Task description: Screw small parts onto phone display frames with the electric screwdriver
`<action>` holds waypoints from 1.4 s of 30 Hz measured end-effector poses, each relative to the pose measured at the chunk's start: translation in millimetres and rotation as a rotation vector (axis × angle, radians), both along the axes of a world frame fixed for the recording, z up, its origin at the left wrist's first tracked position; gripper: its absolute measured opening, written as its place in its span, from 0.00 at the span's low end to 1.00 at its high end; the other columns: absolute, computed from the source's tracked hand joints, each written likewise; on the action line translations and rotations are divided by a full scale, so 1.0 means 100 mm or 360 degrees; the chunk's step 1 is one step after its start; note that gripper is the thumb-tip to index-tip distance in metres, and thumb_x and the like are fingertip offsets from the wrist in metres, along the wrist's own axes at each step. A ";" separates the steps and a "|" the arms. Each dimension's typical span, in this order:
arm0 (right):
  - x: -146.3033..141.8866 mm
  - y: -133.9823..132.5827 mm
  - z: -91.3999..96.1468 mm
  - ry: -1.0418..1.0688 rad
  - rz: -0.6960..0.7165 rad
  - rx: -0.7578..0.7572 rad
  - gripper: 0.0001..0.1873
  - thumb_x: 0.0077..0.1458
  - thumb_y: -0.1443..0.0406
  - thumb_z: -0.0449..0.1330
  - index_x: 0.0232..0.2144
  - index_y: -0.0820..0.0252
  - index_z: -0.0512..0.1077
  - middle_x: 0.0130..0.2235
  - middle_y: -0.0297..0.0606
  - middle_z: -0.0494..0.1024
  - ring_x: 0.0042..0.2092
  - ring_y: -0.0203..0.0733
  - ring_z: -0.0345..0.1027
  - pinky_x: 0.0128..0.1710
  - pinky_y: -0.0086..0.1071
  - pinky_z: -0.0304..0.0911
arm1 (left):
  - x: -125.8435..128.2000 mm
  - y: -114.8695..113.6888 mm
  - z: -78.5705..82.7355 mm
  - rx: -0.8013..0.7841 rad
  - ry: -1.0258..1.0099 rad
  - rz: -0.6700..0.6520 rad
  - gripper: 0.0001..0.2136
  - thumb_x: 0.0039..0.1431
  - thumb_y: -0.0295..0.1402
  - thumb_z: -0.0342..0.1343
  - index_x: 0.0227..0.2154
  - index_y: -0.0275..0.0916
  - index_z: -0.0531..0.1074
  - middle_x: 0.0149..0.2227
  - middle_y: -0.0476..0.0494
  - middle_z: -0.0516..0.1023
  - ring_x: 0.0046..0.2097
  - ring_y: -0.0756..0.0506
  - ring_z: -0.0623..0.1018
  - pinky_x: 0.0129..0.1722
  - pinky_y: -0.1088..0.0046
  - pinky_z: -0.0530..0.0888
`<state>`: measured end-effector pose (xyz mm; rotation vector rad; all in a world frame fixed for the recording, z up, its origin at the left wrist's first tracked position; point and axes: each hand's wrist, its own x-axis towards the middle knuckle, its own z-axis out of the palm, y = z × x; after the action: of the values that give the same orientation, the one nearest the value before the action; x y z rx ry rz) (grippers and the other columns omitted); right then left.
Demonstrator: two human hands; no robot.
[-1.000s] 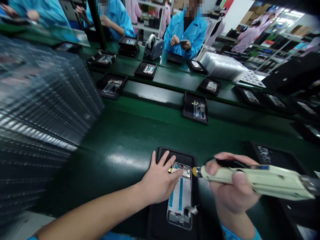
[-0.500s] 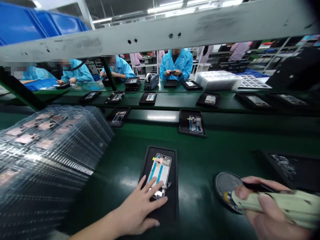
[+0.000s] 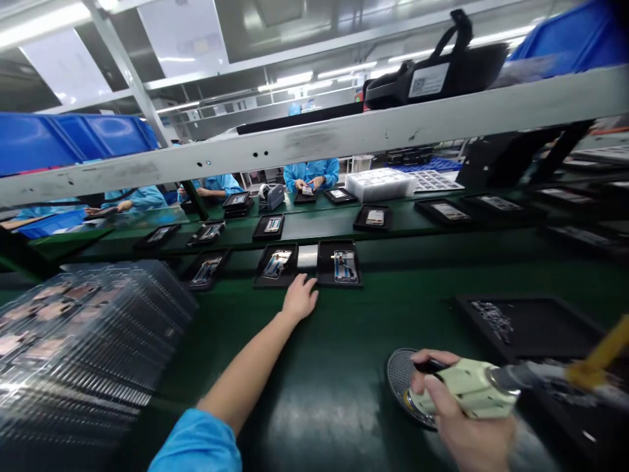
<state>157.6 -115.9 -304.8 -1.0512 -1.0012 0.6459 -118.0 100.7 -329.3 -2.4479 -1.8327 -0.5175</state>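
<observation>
My left hand (image 3: 301,298) lies on the green conveyor belt (image 3: 339,419), open and holding nothing. Its fingertips are next to the front corners of two black trays, and I cannot tell whether they touch. The nearer right tray (image 3: 327,270) carries a phone frame (image 3: 344,267) with blue strips. My right hand (image 3: 457,423) is shut around a pale green electric screwdriver (image 3: 472,388). The screwdriver's tip is hidden by the hand, just above a round mesh screw pad (image 3: 400,383). A black tray of loose screws (image 3: 494,321) lies beyond it.
A tall stack of clear plastic trays (image 3: 93,334) stands at my left. More black trays line the belts ahead. A grey shelf beam (image 3: 314,141) crosses overhead, carrying blue bins (image 3: 73,141). Co-workers in blue smocks (image 3: 311,174) sit across the line.
The tray with the phone frame has moved away from me along the belt, and my left hand has come off it. The view has tilted upward. The screwdriver stays over the mesh pad.
</observation>
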 end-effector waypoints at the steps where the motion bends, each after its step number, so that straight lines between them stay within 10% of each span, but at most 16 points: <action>1: -0.01 0.00 0.00 -0.0008 0.0004 -0.0020 0.17 0.51 0.56 0.70 0.38 0.61 0.76 0.26 0.41 0.77 0.24 0.42 0.71 0.22 0.32 0.71 | 0.19 0.04 -0.03 -0.0010 -0.0016 -0.0038 0.17 0.67 0.33 0.59 0.57 0.39 0.70 0.64 0.36 0.65 0.65 0.34 0.66 0.63 0.46 0.66; 8: 0.03 0.00 -0.07 -0.0194 -0.0046 -0.0009 0.15 0.53 0.57 0.68 0.38 0.60 0.77 0.28 0.40 0.78 0.25 0.41 0.73 0.25 0.30 0.73 | 0.57 0.05 -0.02 -0.0062 -0.0204 -0.0089 0.09 0.67 0.34 0.59 0.48 0.37 0.74 0.55 0.38 0.73 0.57 0.38 0.73 0.58 0.50 0.72; 20: -0.05 0.08 0.02 -0.0251 -0.0068 0.0130 0.09 0.57 0.62 0.65 0.39 0.60 0.74 0.25 0.33 0.75 0.24 0.37 0.69 0.26 0.29 0.70 | -0.20 -1.84 -0.12 -0.0263 -0.0565 -0.0273 0.02 0.66 0.32 0.53 0.39 0.43 0.71 0.53 0.40 0.67 0.48 0.42 0.79 0.48 0.65 0.78; 31: -0.05 0.13 0.00 -0.0333 -0.0133 0.0134 0.09 0.56 0.61 0.65 0.36 0.61 0.73 0.26 0.35 0.76 0.25 0.38 0.71 0.29 0.31 0.71 | 0.24 -1.07 0.01 -0.0103 -0.0460 0.0137 0.04 0.61 0.34 0.62 0.35 0.41 0.73 0.46 0.42 0.70 0.48 0.40 0.75 0.48 0.65 0.75; 42: -0.05 0.07 0.01 -0.0260 -0.0080 0.0099 0.09 0.56 0.62 0.66 0.38 0.61 0.74 0.26 0.34 0.76 0.25 0.36 0.70 0.28 0.28 0.71 | 0.32 -1.03 0.06 -0.0238 -0.0308 0.0258 0.06 0.61 0.37 0.63 0.36 0.41 0.75 0.47 0.41 0.72 0.50 0.39 0.73 0.50 0.64 0.72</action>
<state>152.8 -109.1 -303.6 -1.0836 -1.1259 0.4904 -85.8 -2.7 -323.5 -2.3834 -2.1982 -0.6482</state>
